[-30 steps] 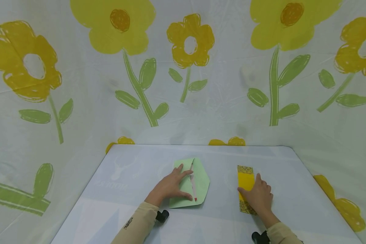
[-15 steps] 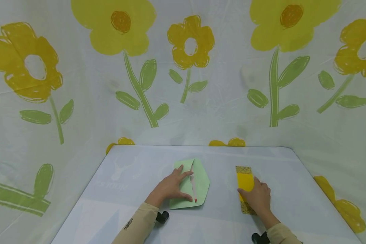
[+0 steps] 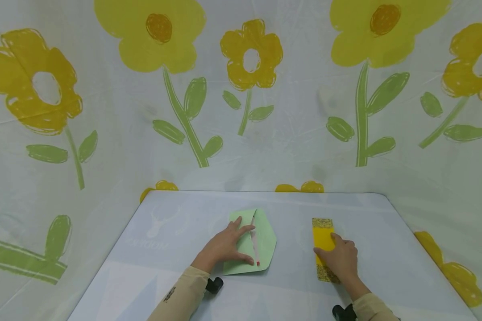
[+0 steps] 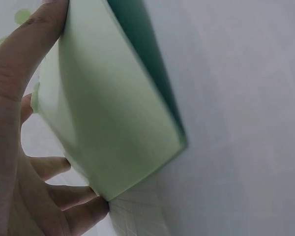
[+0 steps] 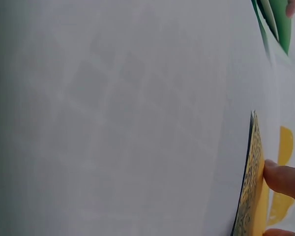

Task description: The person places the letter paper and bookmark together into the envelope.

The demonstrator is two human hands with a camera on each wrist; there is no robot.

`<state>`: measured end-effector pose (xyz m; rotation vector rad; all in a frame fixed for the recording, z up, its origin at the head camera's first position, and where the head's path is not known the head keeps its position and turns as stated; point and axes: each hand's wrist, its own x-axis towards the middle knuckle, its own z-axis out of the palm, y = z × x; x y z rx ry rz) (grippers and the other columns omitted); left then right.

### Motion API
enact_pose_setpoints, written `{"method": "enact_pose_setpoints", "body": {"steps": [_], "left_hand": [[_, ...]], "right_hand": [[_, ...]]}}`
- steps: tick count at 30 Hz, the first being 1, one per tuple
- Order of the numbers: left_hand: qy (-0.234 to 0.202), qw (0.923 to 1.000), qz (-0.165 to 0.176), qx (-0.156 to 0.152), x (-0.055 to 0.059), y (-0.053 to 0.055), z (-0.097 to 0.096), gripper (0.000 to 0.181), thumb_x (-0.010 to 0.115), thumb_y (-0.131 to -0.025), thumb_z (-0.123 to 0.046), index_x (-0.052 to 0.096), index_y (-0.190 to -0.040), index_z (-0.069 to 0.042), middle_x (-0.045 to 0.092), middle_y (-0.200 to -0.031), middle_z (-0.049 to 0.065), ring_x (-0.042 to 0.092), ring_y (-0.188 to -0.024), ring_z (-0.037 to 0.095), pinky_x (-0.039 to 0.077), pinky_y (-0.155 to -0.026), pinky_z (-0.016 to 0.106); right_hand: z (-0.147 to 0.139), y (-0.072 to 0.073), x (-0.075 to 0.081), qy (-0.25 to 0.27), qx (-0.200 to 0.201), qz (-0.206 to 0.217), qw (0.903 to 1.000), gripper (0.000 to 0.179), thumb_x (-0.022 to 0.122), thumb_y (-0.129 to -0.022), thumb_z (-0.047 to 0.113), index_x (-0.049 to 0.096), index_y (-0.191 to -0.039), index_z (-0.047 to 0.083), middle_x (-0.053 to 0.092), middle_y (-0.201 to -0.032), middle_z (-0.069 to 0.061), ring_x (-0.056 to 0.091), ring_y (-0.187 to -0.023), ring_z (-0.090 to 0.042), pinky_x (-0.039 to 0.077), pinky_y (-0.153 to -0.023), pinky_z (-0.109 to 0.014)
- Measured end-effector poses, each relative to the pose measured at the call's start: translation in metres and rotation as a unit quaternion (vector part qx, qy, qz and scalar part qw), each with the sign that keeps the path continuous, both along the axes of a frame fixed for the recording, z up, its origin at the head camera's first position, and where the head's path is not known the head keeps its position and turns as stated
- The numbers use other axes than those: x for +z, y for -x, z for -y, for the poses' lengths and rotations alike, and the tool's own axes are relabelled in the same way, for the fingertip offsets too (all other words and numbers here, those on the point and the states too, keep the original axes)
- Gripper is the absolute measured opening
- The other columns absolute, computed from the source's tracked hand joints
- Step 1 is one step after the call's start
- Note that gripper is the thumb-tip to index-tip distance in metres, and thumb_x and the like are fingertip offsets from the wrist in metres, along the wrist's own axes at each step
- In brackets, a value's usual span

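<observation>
A pale green envelope (image 3: 268, 240) lies on the table left of centre, its flap pointing right and its mouth bowed open. A thin pinkish strip with a red tip (image 3: 258, 263) shows along the mouth. My left hand (image 3: 226, 243) grips the envelope with thumb and fingers spread apart; the left wrist view has the fingertips at the edge of the envelope (image 4: 118, 132). To the right, my right hand (image 3: 343, 258) pinches a yellow card (image 3: 323, 238) with gold glitter bands at both ends. In the right wrist view the card (image 5: 250, 196) appears nearly edge-on beside the thumb (image 5: 282, 179).
The white table (image 3: 289, 294) carries faint printed patterns and ends at a far edge close to a hanging cloth (image 3: 297, 156) with yellow flowers. A dark wrist camera (image 3: 214, 285) sits at the left cuff, another (image 3: 343, 312) at the right.
The yellow card shifts and turns slightly while the right fingers draw in around it. My left hand and the envelope keep their place.
</observation>
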<state>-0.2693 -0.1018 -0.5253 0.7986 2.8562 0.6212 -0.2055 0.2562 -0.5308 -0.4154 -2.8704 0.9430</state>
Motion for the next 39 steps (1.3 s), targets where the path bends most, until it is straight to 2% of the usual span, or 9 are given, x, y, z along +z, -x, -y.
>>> {"method": "enact_pose_setpoints", "body": {"steps": [10,19,24,31,39], "left_hand": [[0.003,1.0000,-0.001,0.000,0.0018,0.0004,-0.0006,0.108,0.078,-0.061,-0.080,0.039,-0.155,-0.043,0.019,-0.169,0.011,0.028,-0.150,0.041,0.046,-0.102,0.058],[0.006,1.0000,-0.002,-0.001,0.0021,0.0000,-0.0007,0.108,0.079,-0.061,-0.080,0.040,-0.155,-0.042,0.019,-0.168,0.012,0.027,-0.150,0.042,0.045,-0.103,0.059],[0.005,1.0000,-0.001,-0.002,0.0023,-0.0003,-0.0006,0.108,0.078,-0.061,-0.080,0.040,-0.155,-0.042,0.019,-0.169,0.012,0.027,-0.150,0.043,0.045,-0.104,0.059],[0.003,1.0000,-0.003,-0.003,0.0018,0.0000,-0.0002,0.109,0.077,-0.060,-0.082,0.040,-0.154,-0.042,0.019,-0.169,0.012,0.027,-0.149,0.044,0.045,-0.104,0.060],[0.003,1.0000,0.001,-0.003,0.0015,0.0005,-0.0003,0.109,0.077,-0.060,-0.082,0.039,-0.154,-0.043,0.019,-0.169,0.011,0.026,-0.150,0.043,0.044,-0.103,0.060]], "right_hand": [[0.0011,0.0026,0.0018,0.037,-0.003,0.020,0.9991,0.085,0.076,-0.089,0.035,0.037,-0.148,-0.012,0.033,-0.131,-0.042,0.049,-0.109,-0.050,0.048,-0.087,-0.056],[-0.0006,0.0023,-0.0004,0.030,0.013,0.008,0.9994,0.078,0.074,-0.090,0.032,0.042,-0.146,-0.011,0.048,-0.132,-0.040,0.052,-0.106,-0.043,0.046,-0.088,-0.055],[-0.0021,0.0012,-0.0018,0.034,0.015,0.007,0.9993,0.073,0.071,-0.093,0.029,0.041,-0.147,-0.009,0.047,-0.137,-0.040,0.053,-0.114,-0.047,0.044,-0.095,-0.060],[-0.0020,0.0016,-0.0003,0.053,0.012,0.012,0.9984,0.067,0.067,-0.096,0.027,0.042,-0.149,-0.006,0.039,-0.151,-0.035,0.042,-0.134,-0.053,0.036,-0.108,-0.064],[0.0001,0.0016,0.0006,0.057,0.013,-0.005,0.9983,0.055,0.059,-0.100,0.020,0.046,-0.147,-0.005,0.045,-0.147,-0.035,0.043,-0.135,-0.052,0.038,-0.107,-0.063]]}}
